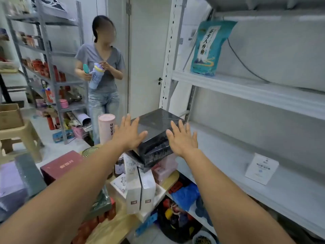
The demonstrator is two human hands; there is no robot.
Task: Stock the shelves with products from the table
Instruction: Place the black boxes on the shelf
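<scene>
Wooden table (112,226) beside shelves (246,88); left hand (129,133), right hand (182,138) spread wide at black box (154,127).

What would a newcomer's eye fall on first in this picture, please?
The left hand and right hand, both open, reach at centre for a black box atop a stack on the table. A teal bag stands alone on the white shelf at upper right. Behind, by the door, a person in a grey top holds a bottle.

L hand (129,133), R hand (182,138) outstretched, fingers splayed.
</scene>
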